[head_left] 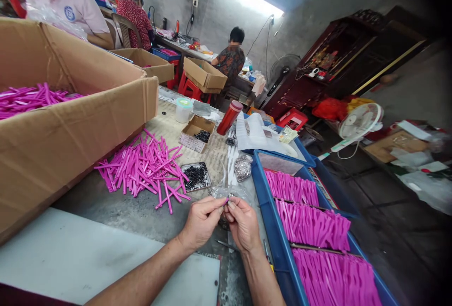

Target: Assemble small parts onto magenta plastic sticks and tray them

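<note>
My left hand and my right hand meet over the table's near edge, fingertips pinched together on a small pink plastic piece. Only its tip shows between the fingers. A loose heap of pink plastic sticks lies to the left of my hands. A small tray of tiny black parts sits just beyond them. To the right a blue tray holds neat rows of pink pieces.
A big cardboard box with more pink sticks fills the left. A small carton of black parts, a white jar and a red flask stand further back. Other people sit at far benches. A white fan stands right.
</note>
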Tool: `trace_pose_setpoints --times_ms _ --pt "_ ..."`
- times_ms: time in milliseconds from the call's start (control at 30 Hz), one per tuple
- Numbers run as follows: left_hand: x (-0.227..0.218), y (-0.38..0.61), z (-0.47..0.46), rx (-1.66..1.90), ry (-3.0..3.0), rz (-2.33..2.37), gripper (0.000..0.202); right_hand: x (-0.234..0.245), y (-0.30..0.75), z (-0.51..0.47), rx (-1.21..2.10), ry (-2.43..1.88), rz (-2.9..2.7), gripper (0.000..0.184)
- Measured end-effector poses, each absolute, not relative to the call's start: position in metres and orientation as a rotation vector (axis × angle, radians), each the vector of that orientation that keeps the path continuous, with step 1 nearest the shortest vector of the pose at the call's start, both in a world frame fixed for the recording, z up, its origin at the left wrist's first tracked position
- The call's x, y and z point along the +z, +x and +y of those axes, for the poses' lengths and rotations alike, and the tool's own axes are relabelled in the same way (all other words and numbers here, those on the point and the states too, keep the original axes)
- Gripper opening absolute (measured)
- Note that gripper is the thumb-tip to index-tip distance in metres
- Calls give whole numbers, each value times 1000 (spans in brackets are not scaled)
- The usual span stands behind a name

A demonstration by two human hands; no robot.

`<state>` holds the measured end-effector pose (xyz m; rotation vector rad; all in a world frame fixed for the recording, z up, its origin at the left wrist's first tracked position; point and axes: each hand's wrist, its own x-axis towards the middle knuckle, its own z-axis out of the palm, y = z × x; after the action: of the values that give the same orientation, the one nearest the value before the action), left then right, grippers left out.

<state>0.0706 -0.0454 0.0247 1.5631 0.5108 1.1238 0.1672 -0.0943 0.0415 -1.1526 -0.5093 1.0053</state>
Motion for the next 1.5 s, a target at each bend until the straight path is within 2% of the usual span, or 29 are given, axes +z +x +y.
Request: trace_pose_setpoints --times_ms 233,567,933,1200,1500 --pt "25 70 -44 1175 1587 524 26 28 163 -94 849 -1220 -597 19" --pt "24 70 -44 1202 1618 547 26 28 164 -92 661 -1311 -655 14" --pt "25 69 -44 1189 1603 559 26 34 160 -93 714 -1357 -727 18" --pt "24 70 -45 1171 1557 571 27 26 166 -92 682 -1323 -720 11" --pt "26 70 -45 1182 1546 566 24 30 164 -93 726 -1311 -691 14"
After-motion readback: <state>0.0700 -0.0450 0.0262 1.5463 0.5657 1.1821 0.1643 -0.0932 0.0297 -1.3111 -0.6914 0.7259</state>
